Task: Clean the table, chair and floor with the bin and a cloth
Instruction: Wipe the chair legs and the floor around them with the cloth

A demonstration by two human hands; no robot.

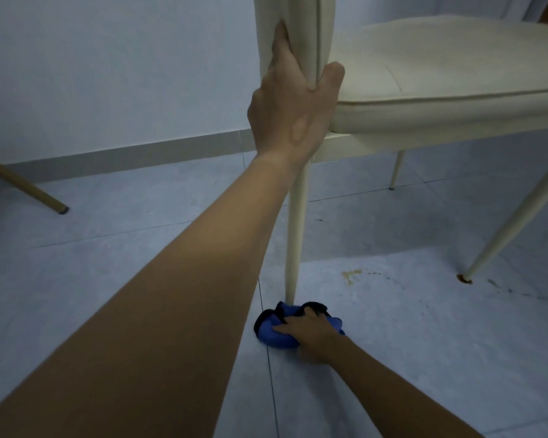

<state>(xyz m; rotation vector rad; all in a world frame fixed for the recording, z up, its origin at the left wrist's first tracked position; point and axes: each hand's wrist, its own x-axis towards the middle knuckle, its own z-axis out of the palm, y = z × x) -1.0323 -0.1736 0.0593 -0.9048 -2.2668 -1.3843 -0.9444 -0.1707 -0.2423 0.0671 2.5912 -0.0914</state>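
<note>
A: Where is the cloth?
B: The blue cloth (pixel 274 335) is bunched up on the floor (pixel 424 358), right against the foot of 1 chair leg (pixel 295 232).
A: Who has it?
B: The right hand (pixel 309 333) sits on top of it. Its grip is closed on the cloth, with the fingers curled into it.
A: And the other hand?
B: The left hand (pixel 288 109) is up high on the chair (pixel 424 74). Its grip goes around the edge of the chair back, thumb on the seat's side, fingers on the other side.
A: Is the floor dirty?
B: Yes. There is a brown stain (pixel 350 275) near the cloth, under the seat. There is also a small brown spot (pixel 465 278) at the foot of the right chair leg (pixel 516 218).
A: Anything else?
B: 1 wooden leg (pixel 26 186) stands far off to the left, by the wall (pixel 108 74).
</note>
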